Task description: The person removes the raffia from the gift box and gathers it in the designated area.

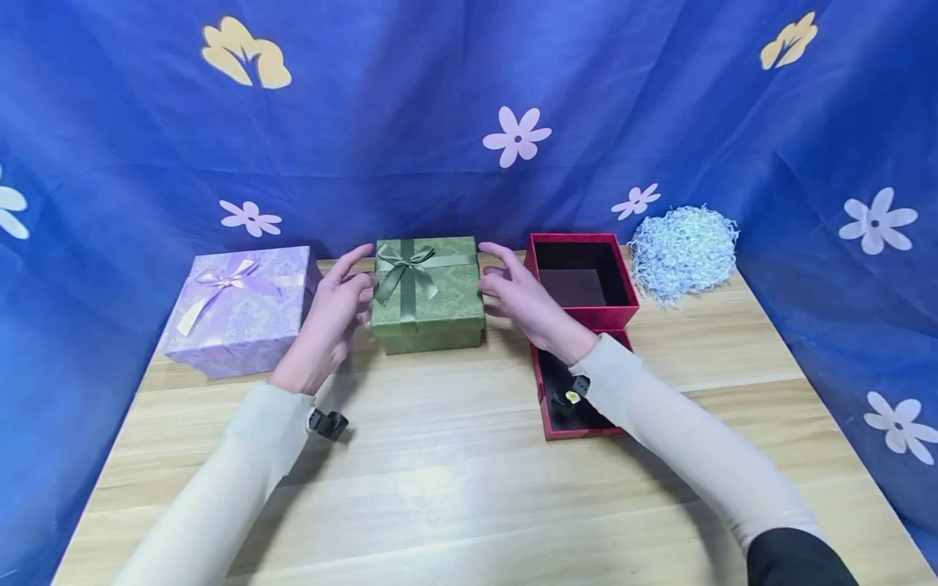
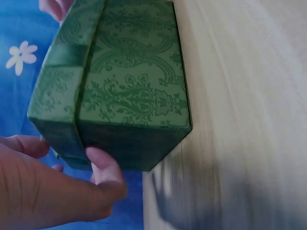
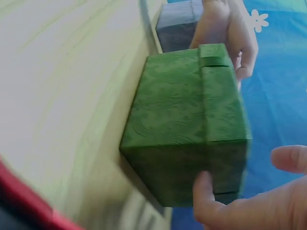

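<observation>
The left hand [image 1: 340, 303] sits at the nine o'clock end of the green box [image 1: 447, 305], its fingers loosely bent and its thumb against the box's side. The right hand [image 1: 522, 303] is at the three o'clock end, thumb also touching the side, forefinger reaching past the lid's edge. Neither hand is clenched or wrapped round the box; whether they bear any of its weight, I cannot tell. The box stands upright, lid on, with a ribbon bow toward ten o'clock on top. Beyond the left hand, at nine o'clock, is a lavender box [image 1: 238, 321]. Toward three o'clock stands an open red box [image 1: 608, 318], a shallow red tray [image 1: 579, 435] at its six o'clock side and pale blue shreds [image 1: 683, 254] just beside it at two. A wooden table [image 1: 432, 480] lies below; a blue flowered curtain [image 1: 410, 106] hangs at twelve.
</observation>
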A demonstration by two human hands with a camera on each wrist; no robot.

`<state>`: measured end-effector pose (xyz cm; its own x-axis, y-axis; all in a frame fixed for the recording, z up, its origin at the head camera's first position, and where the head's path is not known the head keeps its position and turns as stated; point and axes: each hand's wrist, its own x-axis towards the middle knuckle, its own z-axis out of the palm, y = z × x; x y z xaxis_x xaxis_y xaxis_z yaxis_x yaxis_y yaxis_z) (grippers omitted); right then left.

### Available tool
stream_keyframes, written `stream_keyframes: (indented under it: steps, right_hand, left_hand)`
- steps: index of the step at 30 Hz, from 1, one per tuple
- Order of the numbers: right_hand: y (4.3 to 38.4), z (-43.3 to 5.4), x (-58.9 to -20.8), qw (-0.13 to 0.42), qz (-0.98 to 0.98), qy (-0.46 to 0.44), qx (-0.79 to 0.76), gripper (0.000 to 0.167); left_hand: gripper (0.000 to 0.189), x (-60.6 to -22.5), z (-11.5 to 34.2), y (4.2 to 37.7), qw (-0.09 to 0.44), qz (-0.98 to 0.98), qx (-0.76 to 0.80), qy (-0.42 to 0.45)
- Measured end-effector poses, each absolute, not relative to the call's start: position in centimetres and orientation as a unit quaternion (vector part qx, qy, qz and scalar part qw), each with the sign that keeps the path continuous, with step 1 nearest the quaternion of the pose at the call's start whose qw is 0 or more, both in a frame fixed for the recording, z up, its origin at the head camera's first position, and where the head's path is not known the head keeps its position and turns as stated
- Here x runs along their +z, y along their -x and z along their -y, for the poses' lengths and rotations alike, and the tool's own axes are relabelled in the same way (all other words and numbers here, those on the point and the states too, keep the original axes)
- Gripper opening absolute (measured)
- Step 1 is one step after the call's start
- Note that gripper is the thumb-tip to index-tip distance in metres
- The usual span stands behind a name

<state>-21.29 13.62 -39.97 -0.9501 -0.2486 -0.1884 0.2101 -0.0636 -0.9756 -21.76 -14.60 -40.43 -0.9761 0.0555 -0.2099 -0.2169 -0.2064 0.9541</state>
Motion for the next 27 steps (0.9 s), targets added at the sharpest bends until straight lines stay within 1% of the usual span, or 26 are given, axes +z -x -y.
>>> stream_keyframes:
  steps: [8, 15, 27]
  right_hand:
    - [23.0, -12.7, -41.3, 0.148, -0.679, 0.002, -0.719, 0.071]
    - [23.3, -12.8, -41.4, 0.142, -0.680, 0.001, -0.720, 0.074]
    - [23.2, -12.6, -40.8, 0.137, -0.659, 0.006, -0.740, 0.072]
  left_hand:
    - [0.063, -41.0, 15.0, 22.7, 0.102, -0.600, 0.791, 0.055]
    - [0.065, -40.9, 15.2, 23.0, 0.115, -0.625, 0.771, 0.034]
    - [0.068, -40.1, 15.5, 23.0, 0.105, -0.642, 0.759, 0.040]
